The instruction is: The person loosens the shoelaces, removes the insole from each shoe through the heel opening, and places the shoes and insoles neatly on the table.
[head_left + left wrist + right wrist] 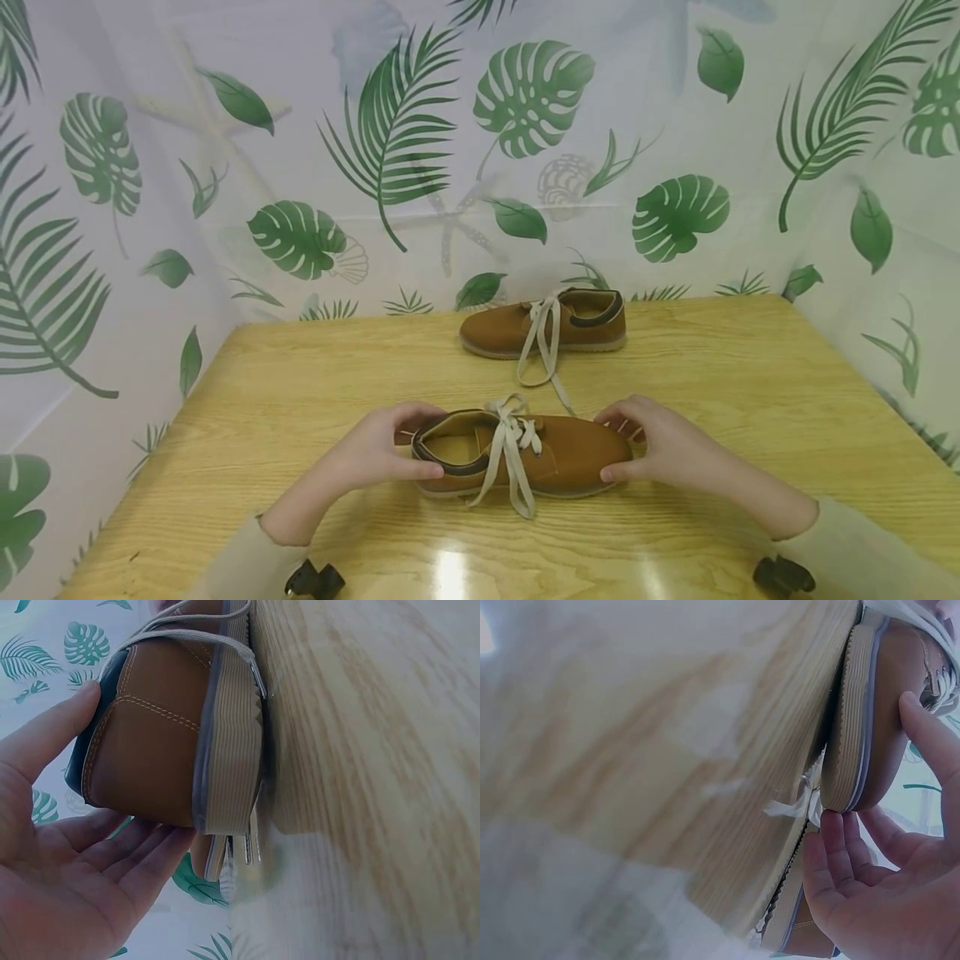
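Observation:
A brown lace-up shoe [577, 454] with a beige ribbed sole [232, 750] lies across the table, its toe to the right. My left hand [378, 450] holds the heel end, thumb on the dark padded collar [86, 765] and fingers round the back. At the other end my right hand [660, 442] grips the toe, its thumb on the near side and the fingertips around the tip [866, 796]. Loose cream laces [512, 462] hang over the shoe's near side. The right wrist view shows a dark gap between sole and table.
Behind it, near the table's back edge, sits a matching brown shoe [495, 331], toe to the left. Its untied lace [542, 367] trails forward onto the wooden table [322, 375]. A leaf-printed cloth [442, 108] rises along the back and both sides.

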The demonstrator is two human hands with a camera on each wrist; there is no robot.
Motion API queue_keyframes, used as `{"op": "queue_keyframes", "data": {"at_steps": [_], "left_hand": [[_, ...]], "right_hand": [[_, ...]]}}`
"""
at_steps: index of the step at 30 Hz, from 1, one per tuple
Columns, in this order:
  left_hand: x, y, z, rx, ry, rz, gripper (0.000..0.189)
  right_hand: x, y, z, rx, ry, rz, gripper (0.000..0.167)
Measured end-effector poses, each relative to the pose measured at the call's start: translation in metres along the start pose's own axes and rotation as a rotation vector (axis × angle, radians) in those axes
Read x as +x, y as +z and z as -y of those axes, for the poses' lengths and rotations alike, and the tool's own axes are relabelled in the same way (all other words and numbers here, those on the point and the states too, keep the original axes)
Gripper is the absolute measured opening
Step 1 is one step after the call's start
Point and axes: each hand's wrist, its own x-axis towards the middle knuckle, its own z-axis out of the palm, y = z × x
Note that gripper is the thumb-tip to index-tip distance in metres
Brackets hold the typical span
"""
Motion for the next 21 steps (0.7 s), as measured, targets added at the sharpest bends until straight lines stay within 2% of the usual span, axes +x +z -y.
{"op": "queue_keyframes", "data": {"at_steps": [10, 17, 21], "left_hand": [[-0.0003, -0.0004, 0.0008, -0.034, 0.020, 0.014, 0.067], [-0.0010, -0.0002, 0.0002, -0.038, 0.028, 0.021, 0.066], [-0.0005, -0.0004, 0.0005, -0.032, 0.026, 0.025, 0.067]], "right_hand": [[-0.0007, 0.0008, -0.0006, -0.007, -0.032, -0.027, 0.065], [-0.0024, -0.0005, -0.0001, -0.058, -0.059, -0.041, 0.065], [-0.0015, -0.0014, 0.0000, -0.001, -0.052, -0.016, 0.066]]}}
